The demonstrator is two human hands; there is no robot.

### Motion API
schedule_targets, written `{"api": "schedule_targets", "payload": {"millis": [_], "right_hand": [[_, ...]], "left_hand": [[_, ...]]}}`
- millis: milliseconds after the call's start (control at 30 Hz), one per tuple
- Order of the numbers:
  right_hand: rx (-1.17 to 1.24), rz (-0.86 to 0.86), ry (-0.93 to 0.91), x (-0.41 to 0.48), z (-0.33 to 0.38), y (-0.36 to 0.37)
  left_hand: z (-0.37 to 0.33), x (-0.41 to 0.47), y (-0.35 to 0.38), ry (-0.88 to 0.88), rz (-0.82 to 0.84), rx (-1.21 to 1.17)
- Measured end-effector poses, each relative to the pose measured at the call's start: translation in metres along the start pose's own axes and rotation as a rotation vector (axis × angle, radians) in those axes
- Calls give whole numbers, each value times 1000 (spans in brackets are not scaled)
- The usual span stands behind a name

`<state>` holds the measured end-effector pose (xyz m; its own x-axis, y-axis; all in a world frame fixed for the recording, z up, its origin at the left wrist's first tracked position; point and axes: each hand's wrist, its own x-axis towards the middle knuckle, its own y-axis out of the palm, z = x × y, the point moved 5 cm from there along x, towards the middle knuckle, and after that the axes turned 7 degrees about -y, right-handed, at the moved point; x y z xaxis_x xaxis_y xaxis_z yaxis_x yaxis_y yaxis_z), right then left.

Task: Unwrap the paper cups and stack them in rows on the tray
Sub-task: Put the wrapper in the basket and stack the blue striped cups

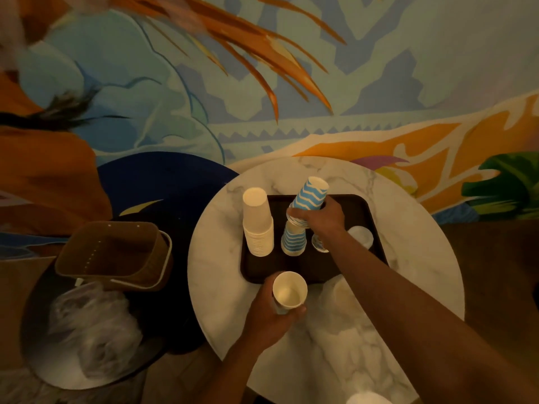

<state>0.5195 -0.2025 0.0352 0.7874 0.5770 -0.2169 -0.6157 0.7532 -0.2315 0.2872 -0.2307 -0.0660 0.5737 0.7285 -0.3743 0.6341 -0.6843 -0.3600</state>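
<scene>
A dark tray lies on a round marble table. On its left side stands a tall stack of plain cups. Beside it is a short stack of blue wavy-striped cups. My right hand grips a tilted stack of blue striped cups just above that short stack. Another small cup is partly hidden under my right wrist, and a white cup sits to its right. My left hand holds an upright cup stack at the tray's near edge, the top cup's open mouth facing me.
A brown wicker basket sits left of the table on a second round surface, with crumpled clear plastic wrap below it. More clear wrap lies on the marble near me. A painted mural wall is behind.
</scene>
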Motion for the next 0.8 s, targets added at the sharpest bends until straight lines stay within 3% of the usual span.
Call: {"api": "schedule_targets", "payload": {"millis": [300,800], "right_hand": [[-295,44,-35,5,-24,20],[-417,86,-9,0,-33,13]], "left_hand": [[4,3,0,-42,5,11],[3,4,0,-83,30,30]]}}
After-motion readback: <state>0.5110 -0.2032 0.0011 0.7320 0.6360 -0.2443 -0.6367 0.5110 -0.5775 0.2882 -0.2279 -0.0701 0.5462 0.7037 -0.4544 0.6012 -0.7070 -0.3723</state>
